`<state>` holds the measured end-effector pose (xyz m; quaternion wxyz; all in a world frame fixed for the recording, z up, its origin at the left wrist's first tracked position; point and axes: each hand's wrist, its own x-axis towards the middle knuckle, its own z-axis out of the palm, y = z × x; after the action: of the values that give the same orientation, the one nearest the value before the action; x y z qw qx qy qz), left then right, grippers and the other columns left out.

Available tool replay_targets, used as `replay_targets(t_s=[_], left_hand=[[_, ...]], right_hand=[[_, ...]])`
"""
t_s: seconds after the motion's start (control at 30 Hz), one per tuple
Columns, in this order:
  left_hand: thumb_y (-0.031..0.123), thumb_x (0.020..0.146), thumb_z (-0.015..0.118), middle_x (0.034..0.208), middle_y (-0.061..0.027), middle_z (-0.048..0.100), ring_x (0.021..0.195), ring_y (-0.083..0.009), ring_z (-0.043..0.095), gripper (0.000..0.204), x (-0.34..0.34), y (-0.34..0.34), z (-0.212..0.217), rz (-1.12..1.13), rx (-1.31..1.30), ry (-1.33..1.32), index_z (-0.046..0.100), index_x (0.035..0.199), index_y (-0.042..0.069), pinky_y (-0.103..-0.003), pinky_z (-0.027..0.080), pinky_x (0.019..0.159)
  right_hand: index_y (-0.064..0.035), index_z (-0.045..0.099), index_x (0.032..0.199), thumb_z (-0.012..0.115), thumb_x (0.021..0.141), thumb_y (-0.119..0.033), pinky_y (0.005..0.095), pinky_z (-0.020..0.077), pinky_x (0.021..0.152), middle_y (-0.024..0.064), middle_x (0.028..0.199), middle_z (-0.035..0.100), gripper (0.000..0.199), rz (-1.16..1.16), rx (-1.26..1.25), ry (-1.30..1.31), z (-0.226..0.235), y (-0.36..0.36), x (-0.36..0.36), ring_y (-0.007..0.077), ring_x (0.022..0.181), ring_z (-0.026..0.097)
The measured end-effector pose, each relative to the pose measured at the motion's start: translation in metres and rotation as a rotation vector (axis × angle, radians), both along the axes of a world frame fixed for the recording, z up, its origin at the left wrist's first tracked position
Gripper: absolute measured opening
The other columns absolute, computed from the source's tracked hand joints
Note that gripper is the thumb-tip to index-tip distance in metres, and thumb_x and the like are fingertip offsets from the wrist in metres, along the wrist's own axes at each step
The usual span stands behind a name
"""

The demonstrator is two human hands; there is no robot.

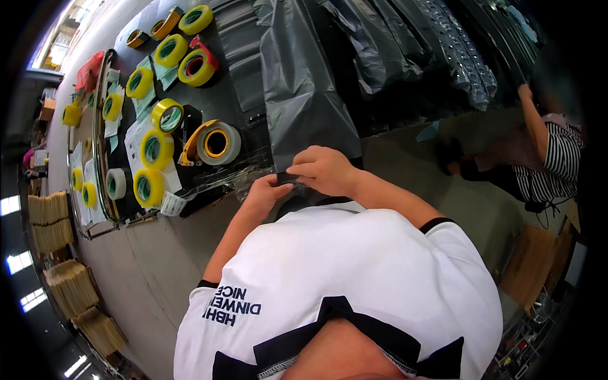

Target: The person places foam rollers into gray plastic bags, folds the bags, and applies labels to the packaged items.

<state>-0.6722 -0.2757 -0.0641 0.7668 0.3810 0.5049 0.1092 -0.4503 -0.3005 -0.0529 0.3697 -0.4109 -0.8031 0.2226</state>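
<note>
A long grey plastic bag (304, 95) lies lengthwise over the dark table, its near end hanging toward my body at the table's edge. My right hand (328, 171) bends over that end, fingers curled and closed on the plastic. Just left of it and lower, my left hand (263, 195) pinches the bag's near left corner between thumb and fingers. The fingertips of both hands nearly meet there. Part of the bag's edge is hidden behind the right hand. Left of the bag rests a tape dispenser (212, 143) with a roll of clear tape.
Several yellow tape rolls (156, 149) stand on papers at the table's left, beside a metal rail (98, 139). More grey bags (373, 44) lie along the right. A co-worker in a striped top (548, 152) reaches onto the far right side. Cardboard stacks (71, 286) stand at left.
</note>
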Motion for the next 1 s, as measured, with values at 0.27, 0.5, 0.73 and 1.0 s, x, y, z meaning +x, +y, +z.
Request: replay_targets(t_s=[0.27,0.5,0.73,1.0], left_hand=[[0.004,0.089,0.063,0.103,-0.0033,0.068,0.096,-0.0096,0.059,0.023,-0.002,-0.009,0.032,-0.132,0.131,0.039,0.067,0.111,-0.001,-0.027,0.046,0.086],[0.003,0.085,0.063,0.104,-0.0108,0.067,0.101,-0.0200,0.061,0.020,-0.004,-0.002,0.029,-0.225,0.256,0.049,0.067,0.104,-0.002,-0.032,0.047,0.090],[0.004,0.064,0.067,0.121,0.0017,0.065,0.133,-0.0265,0.045,0.023,0.012,0.048,0.033,-0.410,1.824,0.300,0.070,0.083,0.016,-0.042,0.037,0.107],[0.005,0.067,0.068,0.115,0.0003,0.067,0.129,-0.0276,0.049,0.018,-0.016,0.050,0.009,-0.508,1.754,0.293,0.066,0.083,0.013,-0.045,0.038,0.105]], right_hand=[[-0.0148,0.073,0.084,0.067,0.078,-0.019,0.0379,0.0521,0.071,0.0007,0.088,0.064,0.009,0.025,-0.250,-0.245,0.007,0.013,-0.034,0.0246,0.087,0.062],[-0.0098,0.067,0.075,0.067,0.077,-0.014,0.0412,0.0497,0.066,0.0048,0.081,0.061,0.005,0.007,-0.209,-0.235,0.020,0.003,-0.034,0.0274,0.082,0.061],[-0.0106,0.063,0.075,0.074,0.072,-0.011,0.0394,0.0494,0.067,0.0041,0.080,0.061,0.012,0.051,-0.097,0.030,0.026,-0.013,-0.020,0.0268,0.081,0.060],[-0.0079,0.069,0.083,0.057,0.081,-0.022,0.0432,0.0530,0.076,0.0131,0.092,0.064,0.019,-0.133,-0.688,-0.849,-0.123,-0.192,0.180,0.0320,0.090,0.063]])
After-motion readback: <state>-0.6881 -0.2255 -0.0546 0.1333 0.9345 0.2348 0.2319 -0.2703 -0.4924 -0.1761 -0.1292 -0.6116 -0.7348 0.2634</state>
